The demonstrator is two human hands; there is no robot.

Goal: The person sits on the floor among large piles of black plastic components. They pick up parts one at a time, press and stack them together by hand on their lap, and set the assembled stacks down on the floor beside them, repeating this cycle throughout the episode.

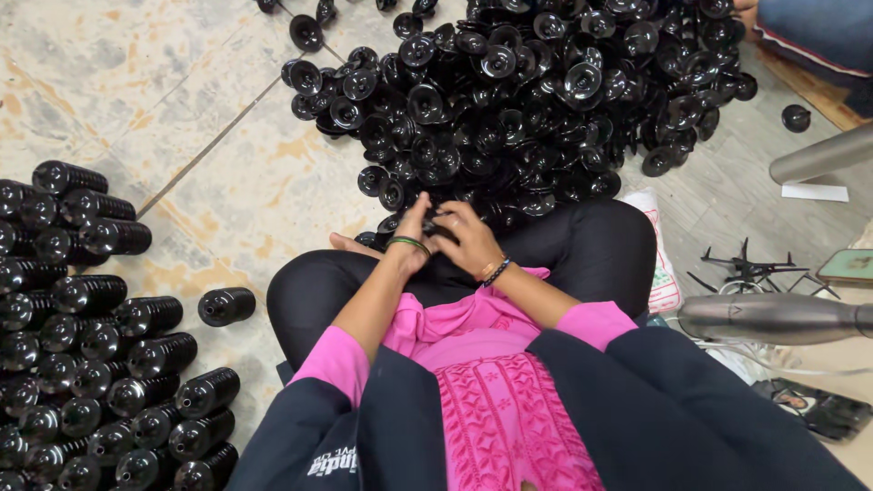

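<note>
The person sits on the tiled floor (227,191) with both hands brought together over the lap, the left hand (409,238) and right hand (466,238) curled around one small black disc-shaped plastic part (440,225), fingers pinching it from both sides. Just beyond the hands lies a large loose heap of black round parts (527,91), far too many to count, well over a hundred. Well off to the left of the left hand, stacked ribbed black cylinders (82,364) lie in rows, some thirty or more showing, with one single cylinder (226,305) lying apart nearer the knee. Judging by the pile's size against the finished stacks, most of the work looks left to do.
</note>
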